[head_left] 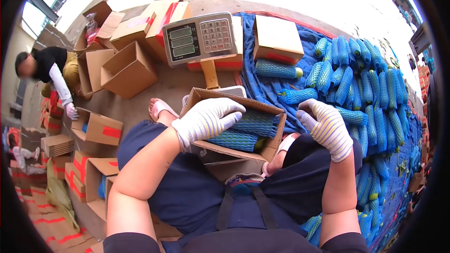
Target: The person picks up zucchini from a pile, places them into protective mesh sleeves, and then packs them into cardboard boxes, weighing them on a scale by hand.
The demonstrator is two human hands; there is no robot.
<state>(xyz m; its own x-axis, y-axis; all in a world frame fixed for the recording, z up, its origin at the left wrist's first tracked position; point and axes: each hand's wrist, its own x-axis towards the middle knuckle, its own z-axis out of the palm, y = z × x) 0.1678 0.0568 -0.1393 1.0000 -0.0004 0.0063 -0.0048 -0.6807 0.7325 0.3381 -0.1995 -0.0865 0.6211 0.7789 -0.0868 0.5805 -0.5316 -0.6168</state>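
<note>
An open cardboard box (276, 152) rests on the scale in front of me, between my knees. Inside lie green fruits in blue foam netting (233, 140). My left hand (208, 121), in a white striped glove, is over the box's left part, its fingers bent toward the netted fruits; whether it touches them I cannot tell. To the right of the box, my right hand (325, 127) is raised in a matching glove, its fingers curled and nothing visible in them. Behind the box stands the scale's display and keypad (200, 39).
Many netted fruits (370, 93) are piled on a blue cloth (269, 86) at the right. A closed box (277, 37) stands behind. Open boxes (129, 71) stand at the left, where another person (56, 68) bends down, one gloved hand by a box.
</note>
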